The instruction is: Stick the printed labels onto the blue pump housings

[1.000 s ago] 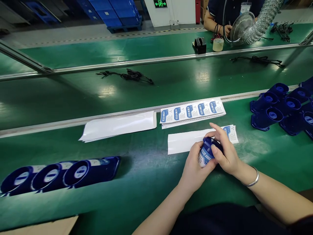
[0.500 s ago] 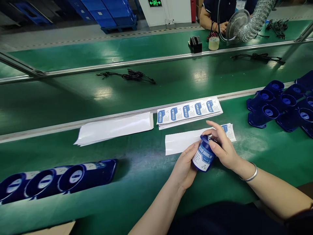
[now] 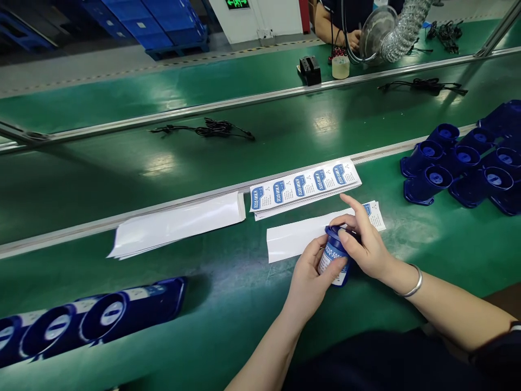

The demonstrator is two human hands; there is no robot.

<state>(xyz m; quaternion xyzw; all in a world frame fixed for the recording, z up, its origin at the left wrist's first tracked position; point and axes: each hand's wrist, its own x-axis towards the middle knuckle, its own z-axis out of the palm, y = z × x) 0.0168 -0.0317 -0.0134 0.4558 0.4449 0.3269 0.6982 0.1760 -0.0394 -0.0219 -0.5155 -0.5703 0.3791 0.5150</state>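
Both hands hold a small blue cylindrical part (image 3: pixel 334 255) with a white and blue label on its side, just above the green table. My left hand (image 3: pixel 310 282) wraps round its lower side with the thumb pressed on the label. My right hand (image 3: pixel 366 247) grips the top end, index finger stretched forward. Under the hands lies a white label backing strip (image 3: pixel 293 241) with one label left at its right end. Behind it sits a stack of label sheets (image 3: pixel 305 184).
A row of labelled blue parts (image 3: pixel 93 320) lies at the left front. A cluster of unlabelled blue parts (image 3: pixel 464 168) stands at the right. Spent white backing sheets (image 3: pixel 175 225) lie left of the label stack. Black cables (image 3: pixel 203 130) rest on the conveyor belt. Another person works at the far side.
The part has been turned in my hands, so less of its label faces me. My left thumb now presses over the label. The view has shifted slightly.
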